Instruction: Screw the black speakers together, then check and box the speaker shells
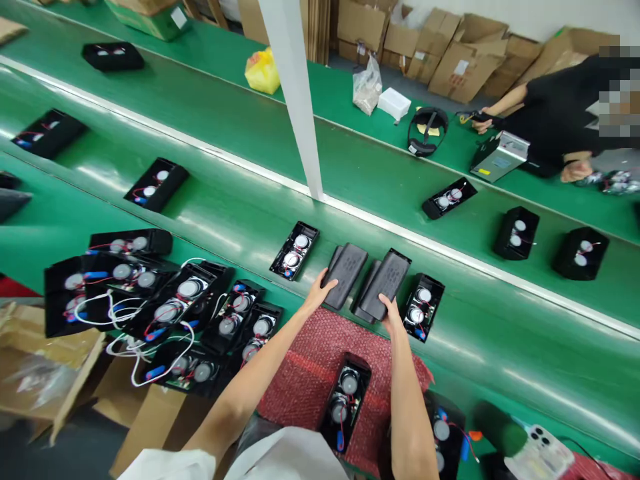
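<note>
At the near edge of the green conveyor, my left hand [321, 292] grips a black plastic speaker cover [346, 272], thumb on top; another dark piece shows behind it. My right hand [391, 311] is closed on a second black speaker cover [390, 279], which overlaps another dark casing. The fingers beneath both covers are hidden. Open black speaker housings with two round silver drivers and red wires lie on either side, one to the left [296, 251] and one to the right [424, 307]. Between my forearms, another open housing [345, 400] rests on red bubble wrap [300, 373].
Several open housings with white cables [185, 293] are piled at the left. A white post [295, 100] rises beyond the belt. Across it, a person in black [565, 107] works beside a metal box [500, 157] and a headset [427, 131]. A phone [540, 453] lies lower right.
</note>
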Demonstrator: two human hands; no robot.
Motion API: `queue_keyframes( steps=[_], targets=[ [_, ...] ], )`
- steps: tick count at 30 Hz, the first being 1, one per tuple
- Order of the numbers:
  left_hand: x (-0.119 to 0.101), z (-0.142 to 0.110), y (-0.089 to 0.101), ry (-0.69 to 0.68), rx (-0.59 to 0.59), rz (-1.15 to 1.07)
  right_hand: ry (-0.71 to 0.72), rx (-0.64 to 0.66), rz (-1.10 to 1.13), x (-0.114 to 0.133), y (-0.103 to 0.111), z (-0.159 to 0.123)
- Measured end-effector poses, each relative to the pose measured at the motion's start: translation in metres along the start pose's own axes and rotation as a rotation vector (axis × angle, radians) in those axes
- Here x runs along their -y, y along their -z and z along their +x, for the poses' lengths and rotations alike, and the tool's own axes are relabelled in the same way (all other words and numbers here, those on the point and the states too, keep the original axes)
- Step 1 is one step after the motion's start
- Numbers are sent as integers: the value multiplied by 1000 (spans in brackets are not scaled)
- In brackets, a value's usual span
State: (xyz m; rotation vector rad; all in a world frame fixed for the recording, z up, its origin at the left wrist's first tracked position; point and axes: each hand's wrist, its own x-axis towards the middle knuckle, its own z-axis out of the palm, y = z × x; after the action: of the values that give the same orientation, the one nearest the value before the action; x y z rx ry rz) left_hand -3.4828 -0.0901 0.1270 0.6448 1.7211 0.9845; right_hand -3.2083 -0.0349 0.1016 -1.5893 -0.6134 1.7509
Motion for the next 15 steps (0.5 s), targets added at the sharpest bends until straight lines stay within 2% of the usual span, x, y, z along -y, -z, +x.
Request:
queue_keyframes(
  steps=[2, 6, 11, 13, 15],
  targets=[
    [-2, -1, -5, -13, -13, 5, 50, 19, -63, 6, -1, -4],
    [-6, -8, -8, -43, -32, 22, 163, 7, -179, 1, -8, -25],
    [-20, -20, -12, -94, 10, 28, 242, -102, -307, 9, -9, -40],
    [-31, -35, -10, -135, 19, 27, 277, -148, -334, 18, -12, -52],
    [-39, -68, 2, -176, -13, 29, 299, -120, -327, 16, -33, -73]
  ],
)
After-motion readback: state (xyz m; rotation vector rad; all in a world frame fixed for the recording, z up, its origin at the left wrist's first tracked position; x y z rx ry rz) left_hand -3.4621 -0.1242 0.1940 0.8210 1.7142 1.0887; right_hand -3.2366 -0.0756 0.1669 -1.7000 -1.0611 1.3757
